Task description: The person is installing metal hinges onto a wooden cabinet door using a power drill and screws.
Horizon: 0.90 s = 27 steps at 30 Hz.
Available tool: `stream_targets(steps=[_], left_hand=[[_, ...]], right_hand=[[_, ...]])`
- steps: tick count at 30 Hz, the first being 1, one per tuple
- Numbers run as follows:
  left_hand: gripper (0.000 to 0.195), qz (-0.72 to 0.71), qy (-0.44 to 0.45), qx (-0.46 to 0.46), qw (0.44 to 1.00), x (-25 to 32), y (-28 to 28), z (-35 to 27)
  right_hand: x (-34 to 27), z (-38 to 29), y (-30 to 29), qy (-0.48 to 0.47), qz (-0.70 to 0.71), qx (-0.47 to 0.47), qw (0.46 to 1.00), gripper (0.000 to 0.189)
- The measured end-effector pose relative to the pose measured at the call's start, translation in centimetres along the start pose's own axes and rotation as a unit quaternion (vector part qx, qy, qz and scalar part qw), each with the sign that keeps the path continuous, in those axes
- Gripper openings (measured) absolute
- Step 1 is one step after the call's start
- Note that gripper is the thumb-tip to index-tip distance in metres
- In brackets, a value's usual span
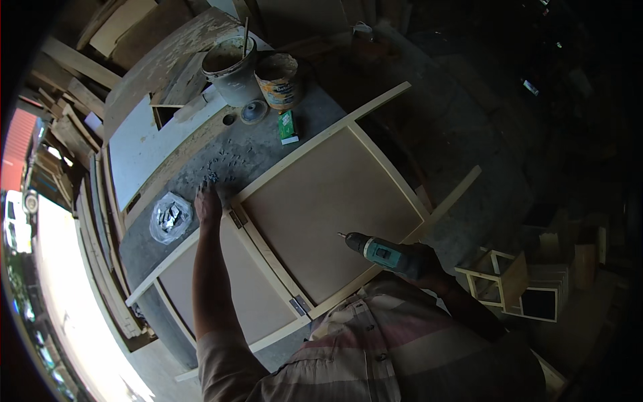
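My left hand point(207, 205) reaches down to the worktable, its fingertips at a small heap of dark screws point(213, 177). Whether a screw is between those fingers is too small to tell. In my right hand point(427, 264) is a teal and black cordless drill point(383, 253), its bit pointing left above a framed wooden panel point(326, 201). A second framed panel point(226, 281) lies alongside it. Two metal hinges bridge the adjoining frame strips: an upper hinge point(237, 218) near my left wrist and a lower hinge point(300, 305) close to my body.
Left of my hand sits a clear plastic bag point(171, 218) of metal pieces. Farther back are a green carton point(288, 127), a grey lid point(254, 111), a large bucket point(231, 75) and a smaller tub point(277, 83). Small wooden frames point(495, 281) stand on the floor at right.
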<state>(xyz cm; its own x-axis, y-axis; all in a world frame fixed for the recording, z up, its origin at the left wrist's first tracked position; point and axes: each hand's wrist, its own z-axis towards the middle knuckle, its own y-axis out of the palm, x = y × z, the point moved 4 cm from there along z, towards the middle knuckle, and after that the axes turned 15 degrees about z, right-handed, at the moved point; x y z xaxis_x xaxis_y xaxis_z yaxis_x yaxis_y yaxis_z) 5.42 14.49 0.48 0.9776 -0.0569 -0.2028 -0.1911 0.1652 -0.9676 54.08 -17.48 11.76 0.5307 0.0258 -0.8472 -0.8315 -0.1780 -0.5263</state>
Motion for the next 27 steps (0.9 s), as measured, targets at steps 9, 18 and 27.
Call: stream_targets(steps=[9,18,27], left_hand=[[0.033,-0.761,-0.156,-0.106,0.621,12.1,-6.2,-10.7],[0.012,-0.885,-0.245,-0.214,0.334,19.9,-13.7,-18.5],[0.013,-0.899,-0.293,-0.200,0.257,18.7,-11.7,-20.8]], right_hand=[[-0.1,1.3,0.2,-0.083,0.084,0.038,0.992,0.032],[-0.9,4.1,1.4,-0.085,0.235,-0.021,0.968,0.023],[-1.6,6.8,3.7,-0.068,0.232,-0.078,0.967,0.020]])
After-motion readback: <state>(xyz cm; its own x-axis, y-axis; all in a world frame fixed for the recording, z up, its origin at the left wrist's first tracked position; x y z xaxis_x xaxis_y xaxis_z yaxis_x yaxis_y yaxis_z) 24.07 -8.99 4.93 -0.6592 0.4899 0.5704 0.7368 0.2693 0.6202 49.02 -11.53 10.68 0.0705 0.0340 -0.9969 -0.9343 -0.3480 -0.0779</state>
